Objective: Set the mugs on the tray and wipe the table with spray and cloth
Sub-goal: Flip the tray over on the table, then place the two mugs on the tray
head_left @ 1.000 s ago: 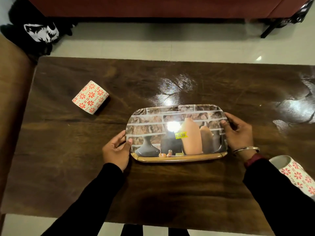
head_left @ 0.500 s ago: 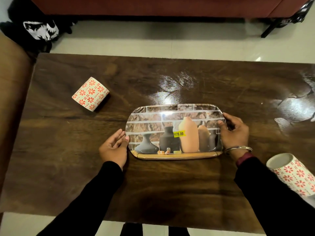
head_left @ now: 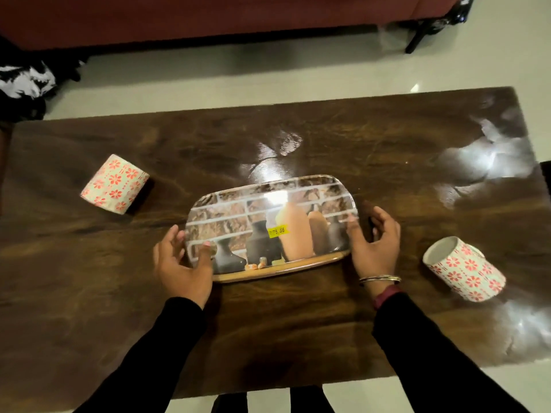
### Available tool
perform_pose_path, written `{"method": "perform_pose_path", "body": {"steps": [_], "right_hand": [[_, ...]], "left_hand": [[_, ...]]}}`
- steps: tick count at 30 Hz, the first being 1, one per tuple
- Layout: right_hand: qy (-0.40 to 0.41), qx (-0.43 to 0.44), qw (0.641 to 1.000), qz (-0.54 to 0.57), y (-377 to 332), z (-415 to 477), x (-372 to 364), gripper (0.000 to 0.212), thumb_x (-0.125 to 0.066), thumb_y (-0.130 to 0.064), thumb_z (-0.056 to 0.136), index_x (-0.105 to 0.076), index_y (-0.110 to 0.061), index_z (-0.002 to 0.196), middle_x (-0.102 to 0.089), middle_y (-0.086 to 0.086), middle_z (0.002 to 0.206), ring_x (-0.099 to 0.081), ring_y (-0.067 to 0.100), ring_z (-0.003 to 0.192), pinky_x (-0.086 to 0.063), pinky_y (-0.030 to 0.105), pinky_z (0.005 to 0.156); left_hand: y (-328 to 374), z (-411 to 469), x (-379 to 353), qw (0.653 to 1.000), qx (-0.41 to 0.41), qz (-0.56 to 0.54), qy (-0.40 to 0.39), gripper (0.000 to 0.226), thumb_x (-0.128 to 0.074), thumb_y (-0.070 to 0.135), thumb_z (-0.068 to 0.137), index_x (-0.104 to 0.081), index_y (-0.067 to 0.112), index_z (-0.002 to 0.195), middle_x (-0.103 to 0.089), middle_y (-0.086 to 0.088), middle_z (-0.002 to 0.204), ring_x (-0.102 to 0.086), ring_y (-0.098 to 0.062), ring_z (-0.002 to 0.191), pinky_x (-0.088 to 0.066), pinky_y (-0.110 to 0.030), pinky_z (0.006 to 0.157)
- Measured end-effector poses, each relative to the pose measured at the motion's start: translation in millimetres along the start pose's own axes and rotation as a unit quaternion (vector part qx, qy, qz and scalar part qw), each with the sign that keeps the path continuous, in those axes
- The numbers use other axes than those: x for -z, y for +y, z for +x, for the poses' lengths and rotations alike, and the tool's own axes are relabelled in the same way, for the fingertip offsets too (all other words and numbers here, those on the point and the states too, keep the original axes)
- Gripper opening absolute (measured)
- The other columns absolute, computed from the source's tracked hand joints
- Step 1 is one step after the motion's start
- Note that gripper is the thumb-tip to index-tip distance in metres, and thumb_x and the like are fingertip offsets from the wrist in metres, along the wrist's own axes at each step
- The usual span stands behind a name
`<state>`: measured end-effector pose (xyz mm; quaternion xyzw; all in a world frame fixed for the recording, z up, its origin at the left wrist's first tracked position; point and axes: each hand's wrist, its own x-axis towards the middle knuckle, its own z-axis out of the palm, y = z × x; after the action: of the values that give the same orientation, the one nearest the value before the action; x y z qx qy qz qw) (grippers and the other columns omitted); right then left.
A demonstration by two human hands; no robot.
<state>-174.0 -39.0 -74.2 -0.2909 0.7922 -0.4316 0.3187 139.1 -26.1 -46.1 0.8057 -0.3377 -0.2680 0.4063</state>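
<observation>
From the head camera, the tray (head_left: 269, 226) now sits skewed on the table (head_left: 298, 323), its right end swung farther away than a second ago. The left hand (head_left: 182, 263) and right hand (head_left: 372, 248) clasp its short ends, thumbs over the rim. Both mugs (head_left: 114, 187) (head_left: 465, 268) lie toppled, well apart (neither loaded yet).
</observation>
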Motion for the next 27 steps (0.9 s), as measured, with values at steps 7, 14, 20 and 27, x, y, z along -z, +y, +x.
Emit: {"method": "perform_pose_path", "body": {"steps": [7,14,20,27], "right_hand": [[0.086,-0.122,0.983,0.105,19,-30,53,0.053,-0.083,-0.021,0.09,-0.059,-0.012,0.136,-0.065,0.008,0.133,-0.064,0.014,0.12,-0.05,0.031,0.109],[0.181,-0.264,0.94,0.118,26,-41,100,0.065,-0.071,-0.072,0.076,-0.06,-0.011,0.097,-0.073,0.008,0.094,-0.069,0.016,0.079,-0.056,0.029,0.072],[0.29,-0.313,0.877,0.218,29,-1,132,0.085,-0.083,-0.066,0.072,-0.056,-0.008,0.128,-0.075,0.007,0.116,-0.075,0.019,0.099,-0.064,0.028,0.081],[0.275,-0.396,0.854,0.194,22,43,156,0.106,-0.086,-0.066,0.027,-0.061,-0.016,0.118,-0.073,0.001,0.107,-0.074,0.022,0.086,-0.066,0.048,0.077]], "left_hand": [[35,-67,-53,0.985,-0.134,0.053,-0.095,0.047,-0.081,0.009,0.082,-0.064,0.009,0.125,-0.063,-0.008,0.121,-0.062,-0.014,0.108,-0.055,-0.043,0.097],[55,-145,-122,0.969,-0.18,0.017,-0.167,0.037,-0.075,0.024,0.083,-0.064,0.022,0.118,-0.065,-0.003,0.113,-0.067,-0.02,0.103,-0.056,-0.041,0.092],[57,-196,-142,0.959,-0.194,0.018,-0.207,0.038,-0.079,0.004,0.084,-0.064,0.022,0.114,-0.063,-0.001,0.108,-0.067,-0.017,0.101,-0.055,-0.042,0.097],[48,-199,-130,0.959,-0.182,0.035,-0.212,0.035,-0.077,0.0,0.083,-0.066,0.015,0.113,-0.065,-0.001,0.105,-0.066,-0.017,0.1,-0.052,-0.031,0.097]]}}
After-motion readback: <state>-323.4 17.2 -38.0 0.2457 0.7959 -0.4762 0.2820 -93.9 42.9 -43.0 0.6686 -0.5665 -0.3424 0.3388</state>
